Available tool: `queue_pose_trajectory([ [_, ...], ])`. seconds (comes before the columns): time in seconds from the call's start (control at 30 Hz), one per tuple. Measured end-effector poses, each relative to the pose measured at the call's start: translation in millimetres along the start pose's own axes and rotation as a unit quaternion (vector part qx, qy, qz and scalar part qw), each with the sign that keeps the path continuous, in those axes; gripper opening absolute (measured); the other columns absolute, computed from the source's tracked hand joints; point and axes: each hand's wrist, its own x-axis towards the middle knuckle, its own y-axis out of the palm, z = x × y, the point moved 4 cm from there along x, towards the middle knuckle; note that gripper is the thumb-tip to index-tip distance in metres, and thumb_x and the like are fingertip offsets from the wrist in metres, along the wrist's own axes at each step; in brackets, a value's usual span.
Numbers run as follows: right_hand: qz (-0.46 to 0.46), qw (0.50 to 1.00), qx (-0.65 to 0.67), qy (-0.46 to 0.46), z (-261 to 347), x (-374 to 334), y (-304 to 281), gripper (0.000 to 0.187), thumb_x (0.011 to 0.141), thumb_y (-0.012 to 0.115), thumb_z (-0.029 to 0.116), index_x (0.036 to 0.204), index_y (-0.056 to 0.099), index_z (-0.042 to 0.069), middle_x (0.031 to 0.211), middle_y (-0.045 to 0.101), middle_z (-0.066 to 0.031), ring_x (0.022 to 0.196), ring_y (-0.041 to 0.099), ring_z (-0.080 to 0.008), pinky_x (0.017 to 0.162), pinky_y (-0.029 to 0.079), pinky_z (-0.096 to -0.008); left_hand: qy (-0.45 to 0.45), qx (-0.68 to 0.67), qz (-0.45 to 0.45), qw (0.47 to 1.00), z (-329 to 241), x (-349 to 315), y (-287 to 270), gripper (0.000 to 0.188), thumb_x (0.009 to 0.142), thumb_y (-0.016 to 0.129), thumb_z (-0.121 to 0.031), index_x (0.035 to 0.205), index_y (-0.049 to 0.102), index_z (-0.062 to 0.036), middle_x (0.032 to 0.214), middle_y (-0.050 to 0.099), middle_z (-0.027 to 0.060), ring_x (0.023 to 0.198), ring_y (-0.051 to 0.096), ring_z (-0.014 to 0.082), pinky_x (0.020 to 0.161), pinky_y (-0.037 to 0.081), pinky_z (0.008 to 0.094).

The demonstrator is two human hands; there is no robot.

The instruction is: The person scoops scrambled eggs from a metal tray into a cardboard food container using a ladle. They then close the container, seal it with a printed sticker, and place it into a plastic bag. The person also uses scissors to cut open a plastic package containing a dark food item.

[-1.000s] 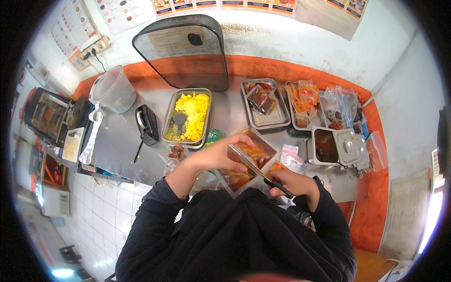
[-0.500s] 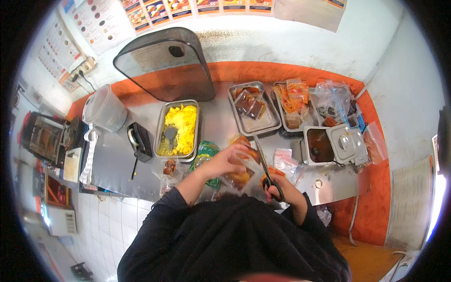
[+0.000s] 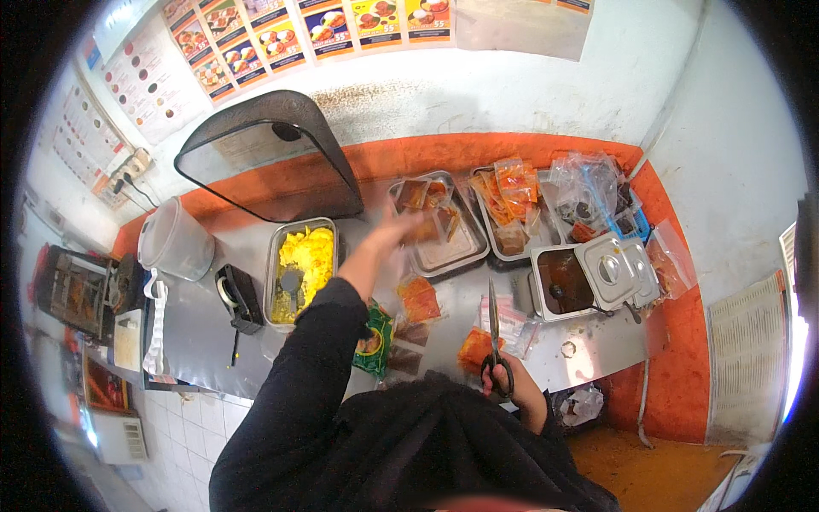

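My left hand [image 3: 399, 234] stretches out over the left edge of a metal tray [image 3: 461, 263] with sauce packets [image 3: 415, 194] in it. Motion blurs its fingers, so whether they hold a packet cannot be told. Black-handled scissors [image 3: 494, 341] are gripped in my right hand [image 3: 520, 388], their blades pointing away from me and looking shut. Beside the blades lies an orange sauce packet [image 3: 474, 350]. Between my arms, another orange packet [image 3: 418, 299] and darker brown packets [image 3: 405, 358] rest on the metal table, next to a green bag [image 3: 374, 343].
At left are a pan of yellow food [image 3: 307, 256], a black mesh cover [image 3: 337, 175], a clear tub [image 3: 177, 241] and a black device [image 3: 239, 299]. Rightward stand a tray of orange packets [image 3: 512, 196], a sauce container [image 3: 563, 277] with metal lids [image 3: 607, 271], and plastic bags [image 3: 589, 183].
My left hand has moved from the packets near me, away to the far tray. The packets it held are no longer in its near position. My right hand keeps the scissors, now lower in view.
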Motion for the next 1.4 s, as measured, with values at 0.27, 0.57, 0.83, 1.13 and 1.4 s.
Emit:
queue_pose_trajectory([
  [0.27, 0.023, 1.000, -0.008, -0.008, -11.4, 19.3, 9.2, 0.055, 0.082, 0.058, 0.055, 0.096, 0.049, 0.003, 0.065, 0.054, -0.0035, 0.059, 0.056, -0.0136, 0.053, 0.044, -0.0252, 0.082, 0.373, -0.001, 0.924, -27.0, -53.0, -98.8, 0.039, 0.081, 0.066, -0.030, 0.107, 0.058, -0.0038, 0.093, 0.063, 0.0119, 0.087, 0.059, 0.0196, 0.078, 0.047, 0.0312],
  [0.57, 0.105, 0.994, -0.020, 0.019, -6.0, 33.9, 46.0, 0.053, 0.081, 0.059, 0.056, 0.087, 0.049, 0.005, 0.066, 0.052, -0.0025, 0.059, 0.054, -0.0129, 0.055, 0.045, -0.0256, -0.217, 0.502, 0.001, 0.837, 51.8, -213.2, -223.6, 0.011, 0.083, 0.052, -0.012, 0.088, 0.056, -0.0026, 0.078, 0.062, 0.0126, 0.072, 0.062, 0.0259, 0.067, 0.049, 0.0361],
  [0.83, 0.133, 0.991, 0.001, 0.025, -7.7, 35.3, 57.0, 0.045, 0.084, 0.061, 0.048, 0.088, 0.050, 0.004, 0.067, 0.053, -0.0019, 0.060, 0.055, -0.0125, 0.056, 0.045, -0.0262, -0.173, 0.633, -0.063, 0.752, 107.5, -253.3, -259.3, 0.019, 0.080, 0.058, -0.019, 0.092, 0.061, -0.0043, 0.093, 0.064, 0.0211, 0.088, 0.062, 0.0354, 0.074, 0.049, 0.0441],
  [1.13, 0.115, 0.993, -0.032, 0.018, -10.5, 23.2, 55.7, 0.040, 0.087, 0.059, 0.042, 0.091, 0.050, 0.003, 0.066, 0.054, -0.0027, 0.061, 0.055, -0.0134, 0.058, 0.045, -0.0266, -0.327, 0.672, -0.040, 0.664, 145.9, -249.9, -279.4, 0.047, 0.068, 0.070, -0.041, 0.097, 0.066, -0.0043, 0.103, 0.065, 0.0148, 0.098, 0.061, 0.0310, 0.082, 0.049, 0.0411],
  [1.4, 0.108, 0.993, -0.048, 0.010, -16.6, 15.9, 54.3, 0.040, 0.086, 0.059, 0.043, 0.088, 0.051, 0.004, 0.065, 0.054, -0.0021, 0.060, 0.054, -0.0125, 0.056, 0.043, -0.0250, -0.253, 0.643, -0.179, 0.701, 142.3, -262.9, -297.4, 0.034, 0.077, 0.062, -0.032, 0.094, 0.067, -0.0037, 0.093, 0.066, 0.0156, 0.089, 0.062, 0.0355, 0.078, 0.049, 0.0414],
])
